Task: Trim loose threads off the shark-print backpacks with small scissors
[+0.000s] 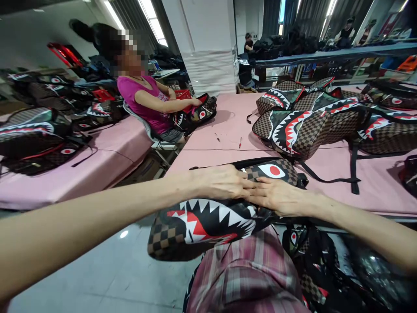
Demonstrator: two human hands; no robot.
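— What do we have closest to us?
— Plaid cloth [247,269], and just beyond it a shark-mouthed bag [215,217], lying across the near edge of the pink table [228,126], its toothed end jutting out past that edge.

— And our hands?
— Both rest on its upper side, fingers meeting. Our left hand [224,181] has its fingers bent downward; our right hand [286,198] lies flatter, fingers stretched out. We can't make out whether either grips anything, since the fingertips are hidden.

— So how far along are we?
— We'd judge this one unfinished, with both hands on it. What's been done to it, we can't see.

— And the rest?
— Past it, a heap of similar bags [309,126] sits on the table; we can't say whether those are finished or waiting. Farther off, a seated co-worker [143,100] has a hand on another bag [203,114].
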